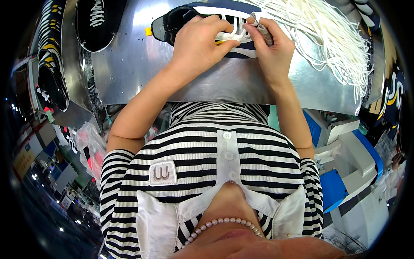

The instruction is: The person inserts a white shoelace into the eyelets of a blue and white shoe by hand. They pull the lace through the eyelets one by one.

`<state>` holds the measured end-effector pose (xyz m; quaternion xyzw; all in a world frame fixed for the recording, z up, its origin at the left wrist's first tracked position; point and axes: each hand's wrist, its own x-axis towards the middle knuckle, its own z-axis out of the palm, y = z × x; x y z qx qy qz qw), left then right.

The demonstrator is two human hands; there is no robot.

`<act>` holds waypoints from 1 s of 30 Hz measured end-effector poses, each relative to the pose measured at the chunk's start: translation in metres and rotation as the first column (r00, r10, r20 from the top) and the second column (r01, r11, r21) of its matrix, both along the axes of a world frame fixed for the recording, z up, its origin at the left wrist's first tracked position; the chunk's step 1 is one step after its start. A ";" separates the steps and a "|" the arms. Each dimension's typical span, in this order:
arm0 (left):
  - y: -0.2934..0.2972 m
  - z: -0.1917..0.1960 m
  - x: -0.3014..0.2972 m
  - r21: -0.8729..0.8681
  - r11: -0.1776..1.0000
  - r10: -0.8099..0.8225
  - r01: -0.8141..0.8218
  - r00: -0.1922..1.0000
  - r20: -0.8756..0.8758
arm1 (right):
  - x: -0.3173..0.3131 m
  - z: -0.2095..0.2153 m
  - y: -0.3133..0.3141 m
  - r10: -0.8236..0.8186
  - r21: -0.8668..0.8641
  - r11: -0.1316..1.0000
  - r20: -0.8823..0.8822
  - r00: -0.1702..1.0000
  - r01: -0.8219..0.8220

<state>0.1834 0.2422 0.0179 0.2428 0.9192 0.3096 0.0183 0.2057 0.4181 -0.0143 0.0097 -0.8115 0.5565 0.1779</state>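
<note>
A dark shoe [166,29] with a grey lining, white lacing and a yellow heel tab lies on its length across the metal table, toe to the right. My left hand [198,41] grips it at the opening, fingers over the near side and thumb by the eyelets. White shoelace [236,26] runs across the tongue between my hands. In my right hand [276,45] is a small hand tool [266,34] with a wrapped grey-brown handle and a thin metal end. My right thumb and index finger meet near the lacing; the tool's very tip is hard to make out.
A big heap of loose white laces [315,30] covers the table's right side. Another black shoe [99,23] lies at the left on the metal table [215,84]. More shoes [51,69] line the far left edge. A blue and grey machine [349,159] stands below at right.
</note>
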 end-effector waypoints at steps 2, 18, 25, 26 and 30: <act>0.002 -0.001 0.000 -0.014 1.000 0.010 -0.011 0.999 -0.031 | 0.005 0.000 -0.001 -0.015 -0.010 1.000 0.027 1.000 0.015; -0.002 -0.008 -0.008 0.000 0.996 -0.093 0.094 0.990 -0.106 | 0.047 0.014 0.007 0.112 -0.026 0.993 0.404 0.908 -0.111; 0.001 -0.011 0.001 0.104 0.982 -0.146 0.155 0.985 -0.092 | 0.044 0.026 0.002 0.107 -0.089 0.994 0.544 0.833 -0.070; 0.000 -0.013 0.004 0.112 0.980 -0.149 0.162 0.982 -0.113 | 0.042 0.025 0.001 0.103 -0.067 0.995 0.558 0.823 -0.079; 0.002 -0.014 0.015 0.137 0.973 -0.158 0.185 0.970 -0.183 | 0.039 0.020 -0.009 0.084 -0.051 0.996 0.552 0.829 -0.067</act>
